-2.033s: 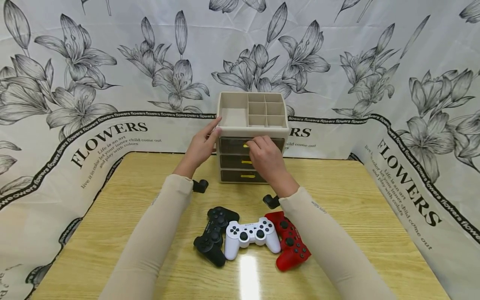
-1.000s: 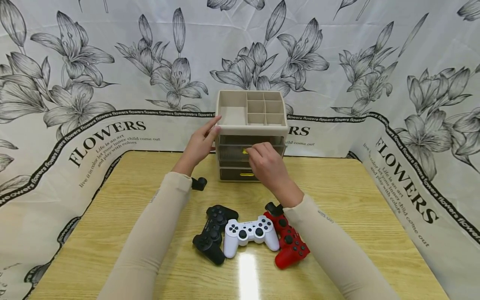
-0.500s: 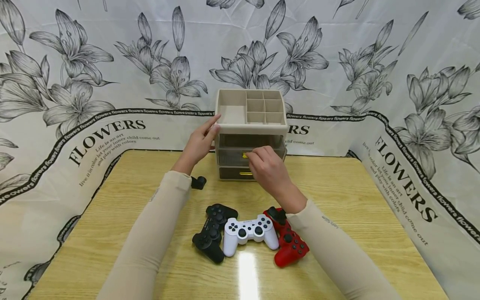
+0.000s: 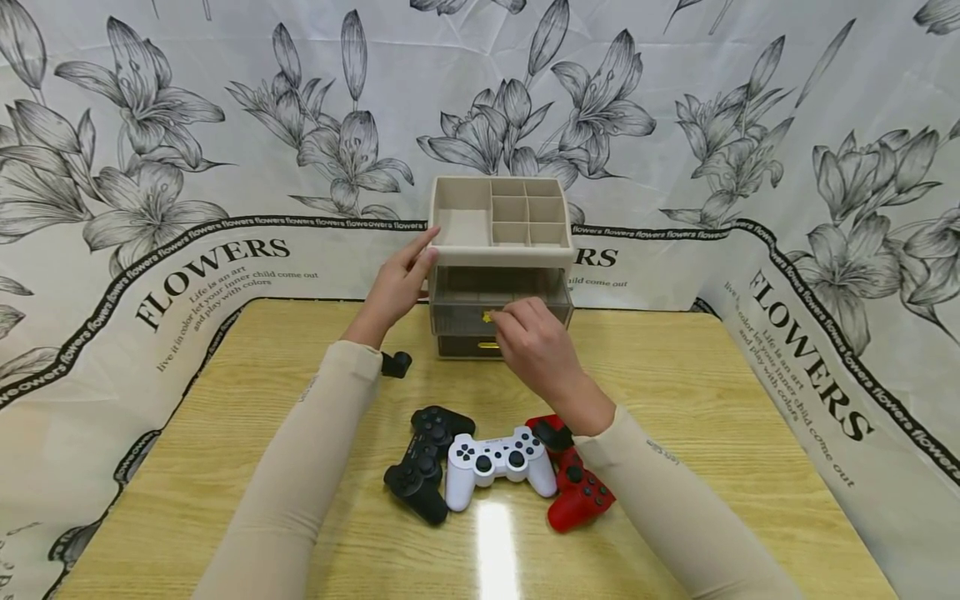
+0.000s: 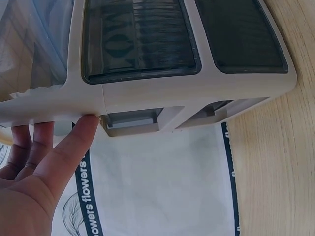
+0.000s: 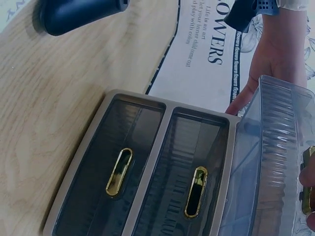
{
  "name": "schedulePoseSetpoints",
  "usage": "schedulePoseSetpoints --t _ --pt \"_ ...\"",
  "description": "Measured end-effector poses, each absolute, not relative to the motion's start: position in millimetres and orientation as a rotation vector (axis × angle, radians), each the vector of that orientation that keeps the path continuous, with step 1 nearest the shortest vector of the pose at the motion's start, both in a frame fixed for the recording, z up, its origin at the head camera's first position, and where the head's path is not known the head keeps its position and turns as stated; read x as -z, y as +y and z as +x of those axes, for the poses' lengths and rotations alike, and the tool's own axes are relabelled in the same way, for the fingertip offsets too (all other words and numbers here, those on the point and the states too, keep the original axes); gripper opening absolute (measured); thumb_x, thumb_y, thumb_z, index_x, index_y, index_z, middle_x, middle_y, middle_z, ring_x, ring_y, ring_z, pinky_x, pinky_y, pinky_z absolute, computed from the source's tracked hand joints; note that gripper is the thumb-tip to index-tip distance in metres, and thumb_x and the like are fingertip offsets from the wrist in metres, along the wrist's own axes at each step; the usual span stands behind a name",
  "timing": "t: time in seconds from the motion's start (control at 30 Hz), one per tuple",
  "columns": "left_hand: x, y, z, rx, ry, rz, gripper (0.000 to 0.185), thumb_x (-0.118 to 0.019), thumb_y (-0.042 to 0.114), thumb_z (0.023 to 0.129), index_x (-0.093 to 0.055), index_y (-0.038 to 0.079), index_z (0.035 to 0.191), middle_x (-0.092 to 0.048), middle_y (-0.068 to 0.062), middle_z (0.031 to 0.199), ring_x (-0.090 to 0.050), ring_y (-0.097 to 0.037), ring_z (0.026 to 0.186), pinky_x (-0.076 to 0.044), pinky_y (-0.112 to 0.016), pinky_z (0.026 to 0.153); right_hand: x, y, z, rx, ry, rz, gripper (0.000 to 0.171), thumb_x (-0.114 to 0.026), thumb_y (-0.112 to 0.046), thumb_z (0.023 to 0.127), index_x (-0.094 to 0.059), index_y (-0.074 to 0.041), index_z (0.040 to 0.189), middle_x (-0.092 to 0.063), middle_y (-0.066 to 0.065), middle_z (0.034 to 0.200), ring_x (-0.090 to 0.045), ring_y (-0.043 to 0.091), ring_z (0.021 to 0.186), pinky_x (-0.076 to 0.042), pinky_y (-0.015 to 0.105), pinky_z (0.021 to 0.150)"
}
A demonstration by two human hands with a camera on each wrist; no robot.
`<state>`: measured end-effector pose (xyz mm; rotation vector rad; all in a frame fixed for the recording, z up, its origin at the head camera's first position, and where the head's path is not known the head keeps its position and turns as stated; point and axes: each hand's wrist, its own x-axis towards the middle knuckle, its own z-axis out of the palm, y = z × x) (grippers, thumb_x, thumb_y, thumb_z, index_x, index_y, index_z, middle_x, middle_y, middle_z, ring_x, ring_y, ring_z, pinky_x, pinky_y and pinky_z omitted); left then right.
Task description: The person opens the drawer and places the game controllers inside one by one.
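**Top drawer (image 4: 459, 320) part-way out of the beige desktop organizer (image 4: 498, 257)**

The step in hand appears to be opening this drawer. The organizer stands at twelve o'clock on the bench (image 4: 675, 392), its front facing six. The right hand (image 4: 538, 340), fingers curled in, pinches the drawer's gold handle (image 4: 487, 317). At the organizer's nine o'clock, the left hand (image 4: 395, 290) holds nothing; its fingers are extended and rest against the side and upper rim, probably as a brace. The next move seems to call for a level pull toward six o'clock, with counter-pressure from the left so that the organizer does not slide.

Counted: one organizer with three drawers. The middle drawer (image 6: 170, 179) and bottom drawer (image 4: 457, 346) are closed, and each drawer carries one gold handle, three in all. The top tray has one large compartment (image 4: 462, 223) and six small ones. Three game controllers lie nearer the person: a black controller (image 4: 422, 467) at the organizer's seven o'clock, a white controller (image 4: 501, 468) at six and a red controller (image 4: 581, 502) at five. Two black wrist cameras show, one at each wrist. Whether the drawers hold anything, I cannot tell.
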<state>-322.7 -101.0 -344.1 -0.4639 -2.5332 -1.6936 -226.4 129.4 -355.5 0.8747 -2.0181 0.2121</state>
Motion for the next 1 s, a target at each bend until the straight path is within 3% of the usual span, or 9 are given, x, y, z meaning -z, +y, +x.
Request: schedulePoseSetpoints --t 0.63,1.0 --pt "341.8 -103.2 -321.5 1.684 -2.539 -0.480 0.057 -0.038 0.061 0.095 -0.031 0.045 0.150 -0.055 -0.013 0.126 -0.055 -0.027 0.114 -0.059 -0.045 0.085 354.6 128.3 -211.4 -0.229 -2.032 0.885 0.010 -0.072 -0.002 0.083 -0.076 -0.001 0.092 -0.069 0.009 0.084 -0.060 0.024 0.079 -0.056 0.030 0.070" --pt "342.7 -102.8 -321.0 1.665 -2.563 -0.473 0.056 -0.038 0.060 0.096 -0.030 0.045 0.150 -0.051 -0.012 0.136 -0.055 -0.027 0.112 -0.059 -0.044 0.086 356.9 128.0 -208.2 -0.208 -2.016 0.888 0.011 -0.067 -0.002 0.086 -0.076 -0.002 0.093 -0.069 0.008 0.083 -0.061 0.023 0.077 -0.056 0.029 0.069"
